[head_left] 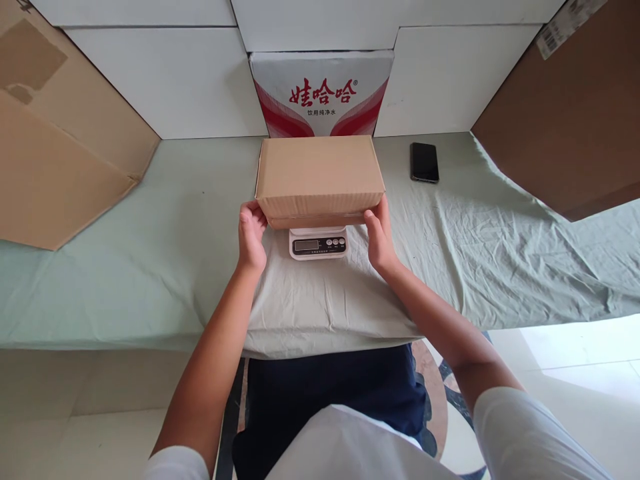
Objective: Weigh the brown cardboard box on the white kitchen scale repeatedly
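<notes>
We see a closed cardboard box (320,175) sitting over a small white scale (318,243), hiding all but the scale's front panel with its display and buttons. Our left hand (251,235) grips the box's near left corner, and our right hand (380,237) grips the near right corner, fingers curled against the box's sides. The scale stands on a desk (175,267) draped in a pale green sheet. Behind the box, touching or just beside it, stands a white case (321,90) printed in red. A dark phone (425,162) lies flat to the right, well apart from the box. Large brown cartons lean in at the left (60,133) and right (570,120) edges.
</notes>
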Demonstrator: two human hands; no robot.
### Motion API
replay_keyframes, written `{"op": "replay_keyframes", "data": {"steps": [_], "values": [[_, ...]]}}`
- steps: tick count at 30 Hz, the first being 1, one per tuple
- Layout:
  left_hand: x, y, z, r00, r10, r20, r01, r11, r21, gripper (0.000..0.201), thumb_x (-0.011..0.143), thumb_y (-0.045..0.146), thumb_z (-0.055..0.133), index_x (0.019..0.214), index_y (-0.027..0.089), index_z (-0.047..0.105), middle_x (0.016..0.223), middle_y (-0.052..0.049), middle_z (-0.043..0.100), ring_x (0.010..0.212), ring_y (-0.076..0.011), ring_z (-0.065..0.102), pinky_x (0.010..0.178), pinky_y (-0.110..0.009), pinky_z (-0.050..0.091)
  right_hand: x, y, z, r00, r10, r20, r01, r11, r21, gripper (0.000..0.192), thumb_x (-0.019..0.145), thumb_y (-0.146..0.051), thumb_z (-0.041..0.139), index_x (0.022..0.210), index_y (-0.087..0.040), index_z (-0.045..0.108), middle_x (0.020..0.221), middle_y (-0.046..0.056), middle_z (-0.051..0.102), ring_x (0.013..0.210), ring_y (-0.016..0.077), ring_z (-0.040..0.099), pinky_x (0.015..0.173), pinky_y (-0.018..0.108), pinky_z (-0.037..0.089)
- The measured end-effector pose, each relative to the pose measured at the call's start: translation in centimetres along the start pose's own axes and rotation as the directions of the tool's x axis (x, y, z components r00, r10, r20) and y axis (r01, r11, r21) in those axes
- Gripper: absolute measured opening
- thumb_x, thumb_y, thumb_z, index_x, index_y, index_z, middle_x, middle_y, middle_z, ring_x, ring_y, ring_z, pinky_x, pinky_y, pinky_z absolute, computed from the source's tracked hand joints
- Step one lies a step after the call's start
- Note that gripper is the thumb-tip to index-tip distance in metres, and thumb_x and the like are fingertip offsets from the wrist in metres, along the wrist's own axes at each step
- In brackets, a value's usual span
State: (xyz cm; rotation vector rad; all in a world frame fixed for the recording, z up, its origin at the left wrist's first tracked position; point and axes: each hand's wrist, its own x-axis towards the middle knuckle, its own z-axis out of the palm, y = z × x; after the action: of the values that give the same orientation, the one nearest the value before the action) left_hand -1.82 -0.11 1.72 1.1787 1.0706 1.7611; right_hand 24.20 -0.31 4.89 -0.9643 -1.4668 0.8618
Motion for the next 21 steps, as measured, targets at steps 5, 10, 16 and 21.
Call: {"op": "replay_keyframes", "data": {"steps": [5,10,16,21], "values": [[-0.05,-0.01,0.03,1.000,-0.001,-0.009,0.001,1.000,-0.005,0.063,0.087,0.084,0.044,0.108,0.028,0.063,0.112,-0.009,0.071,0.113,-0.0265,0.068,0.099,-0.044,0.050,-0.04,-0.12,-0.02,1.000,0.006,-0.009,-0.006,1.000,0.003,0.061,0.095,-0.069,0.043,0.150,-0.043,0.042,0.162,0.000,0.047,0.150,0.0292,0.043,0.131,0.055,0.034],[-0.02,-0.13,-0.02,1.000,0.001,-0.015,-0.001,1.000,-0.008,0.062,0.087,0.083,0.045,0.109,0.028,0.063,0.114,-0.009,0.071,0.114,-0.0270,0.068,0.101,-0.046,0.050,0.04,-0.15,0.03,1.000,0.003,-0.004,-0.004,1.000,-0.001,0.063,0.095,-0.070,0.041,0.152,-0.044,0.039,0.161,0.000,0.047,0.150,0.0295,0.042,0.131,0.056,0.034],[-0.02,-0.34,-0.13,1.000,0.013,-0.010,-0.013,1.000,0.004,0.066,0.086,0.086,0.043,0.112,0.029,0.064,0.119,-0.010,0.072,0.121,-0.0277,0.067,0.104,-0.046,0.051,0.12,0.17,-0.04,1.000,0.012,0.001,-0.012,1.000,0.020,0.065,0.095,-0.070,0.042,0.155,-0.044,0.035,0.164,-0.001,0.044,0.152,0.0298,0.041,0.132,0.057,0.032],[0.08,-0.34,-0.28,1.000,0.020,-0.023,-0.020,1.000,0.001,0.067,0.086,0.085,0.044,0.116,0.029,0.064,0.128,-0.010,0.071,0.128,-0.0275,0.066,0.108,-0.044,0.051,0.15,0.12,-0.30,1.000,0.006,0.002,-0.006,0.999,0.044,0.065,0.096,-0.069,0.041,0.156,-0.044,0.034,0.171,-0.004,0.035,0.161,0.0289,0.030,0.135,0.058,0.026]]}}
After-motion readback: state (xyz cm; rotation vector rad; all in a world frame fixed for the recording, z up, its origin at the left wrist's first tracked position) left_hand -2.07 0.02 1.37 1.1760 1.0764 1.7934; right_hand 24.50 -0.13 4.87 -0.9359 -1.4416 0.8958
